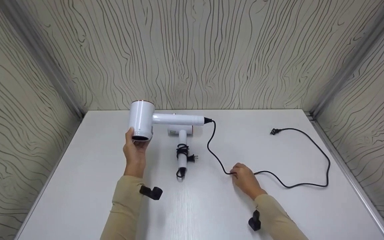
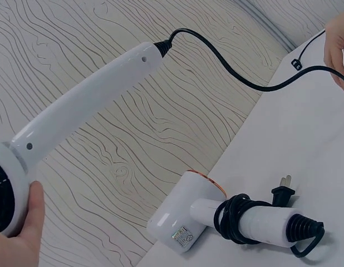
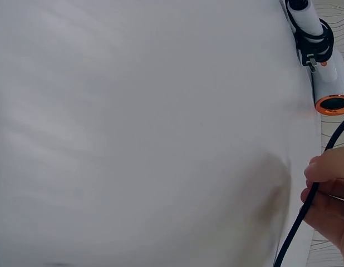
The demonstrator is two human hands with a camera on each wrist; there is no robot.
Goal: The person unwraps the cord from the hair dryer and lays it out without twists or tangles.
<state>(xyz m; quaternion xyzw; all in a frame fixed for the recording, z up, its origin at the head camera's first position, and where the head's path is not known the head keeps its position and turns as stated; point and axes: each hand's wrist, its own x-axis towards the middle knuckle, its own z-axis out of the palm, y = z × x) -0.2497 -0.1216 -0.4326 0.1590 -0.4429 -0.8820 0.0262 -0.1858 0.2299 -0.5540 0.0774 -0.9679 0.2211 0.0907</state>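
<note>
My left hand [image 1: 135,153] grips the barrel of a white hair dryer [image 1: 141,118], raised above the table with its handle pointing right. From the handle's end a black cord [image 1: 213,150] hangs down to my right hand [image 1: 245,178], which pinches it between thumb and fingers. Beyond that hand the cord loops over the right side of the table to its plug [image 1: 274,131]. A second white hair dryer [image 2: 180,214] lies on the table between the hands, its own cord [image 2: 236,219] wound round the handle and its plug [image 2: 283,192] sticking out sideways.
The white table [image 1: 78,186] runs back to a wood-grain patterned wall [image 1: 192,56]. Similar panels stand on the left and right, with grey metal posts [image 1: 352,63] at the corners. A small black device [image 1: 152,192] is strapped on each sleeve.
</note>
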